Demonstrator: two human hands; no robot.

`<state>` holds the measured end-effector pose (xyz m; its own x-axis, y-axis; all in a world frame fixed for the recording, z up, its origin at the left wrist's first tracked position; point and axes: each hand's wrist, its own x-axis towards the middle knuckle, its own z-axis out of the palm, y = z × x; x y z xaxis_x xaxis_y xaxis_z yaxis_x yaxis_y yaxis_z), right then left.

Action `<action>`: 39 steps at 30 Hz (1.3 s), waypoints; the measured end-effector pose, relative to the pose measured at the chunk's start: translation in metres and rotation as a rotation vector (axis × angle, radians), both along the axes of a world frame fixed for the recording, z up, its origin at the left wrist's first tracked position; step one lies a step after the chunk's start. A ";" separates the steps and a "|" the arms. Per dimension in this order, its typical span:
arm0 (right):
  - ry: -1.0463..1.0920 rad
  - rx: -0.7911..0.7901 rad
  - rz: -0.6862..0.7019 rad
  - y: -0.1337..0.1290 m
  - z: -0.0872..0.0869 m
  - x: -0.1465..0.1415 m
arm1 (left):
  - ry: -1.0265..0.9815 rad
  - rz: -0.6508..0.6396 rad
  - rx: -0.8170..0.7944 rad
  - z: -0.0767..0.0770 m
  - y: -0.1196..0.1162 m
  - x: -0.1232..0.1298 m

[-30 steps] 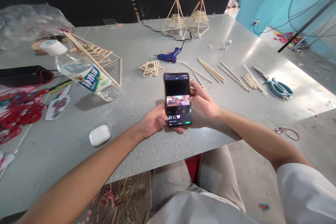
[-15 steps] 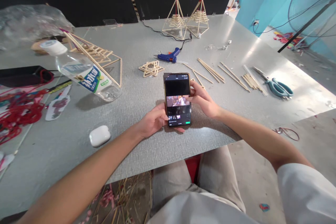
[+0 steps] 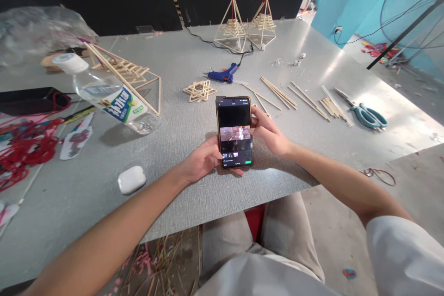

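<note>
Upright above the near part of the table, a smartphone point(image 3: 235, 133) faces me with its screen lit, showing a picture in the middle and small thumbnails below. My left hand point(image 3: 204, 160) grips its lower left side, thumb at the lower corner and a fingertip showing under the bottom edge. On the other side my right hand point(image 3: 271, 133) holds the right edge, its thumb reaching the edge of the picture. Some fingers are hidden behind the phone. Beyond it lie a star-shaped stick frame point(image 3: 200, 90) and a blue glue gun point(image 3: 223, 74).
A plastic bottle point(image 3: 116, 99) and white earbud case point(image 3: 132, 180) stand left, near red cord point(image 3: 31, 148). Thin wooden sticks point(image 3: 278, 93) and teal-handled scissors point(image 3: 368, 114) lie right. Stick pyramids point(image 3: 233, 27) stand at the back. The table's edge point(image 3: 243, 212) runs before my lap.
The picture on the phone's screen has changed. Both hands and the phone stay in the same place.
</note>
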<state>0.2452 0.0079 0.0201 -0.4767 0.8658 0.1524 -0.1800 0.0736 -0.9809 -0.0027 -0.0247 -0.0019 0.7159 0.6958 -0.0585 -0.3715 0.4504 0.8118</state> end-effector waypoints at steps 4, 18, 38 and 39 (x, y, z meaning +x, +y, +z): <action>0.013 0.000 -0.001 0.000 0.001 -0.001 | -0.007 0.009 -0.005 0.001 0.001 0.001; -0.047 0.038 -0.016 0.002 0.000 0.001 | -0.013 0.038 -0.105 0.001 0.001 0.002; -0.035 -0.002 -0.038 0.000 0.004 -0.001 | -0.022 0.043 -0.120 0.001 0.000 0.001; -0.039 -0.003 -0.037 0.000 0.004 -0.001 | -0.023 0.039 -0.117 0.000 0.000 0.000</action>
<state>0.2447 0.0076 0.0246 -0.4494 0.8835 0.1323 -0.1392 0.0770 -0.9873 -0.0024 -0.0243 -0.0017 0.6909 0.7122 -0.1247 -0.4086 0.5268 0.7453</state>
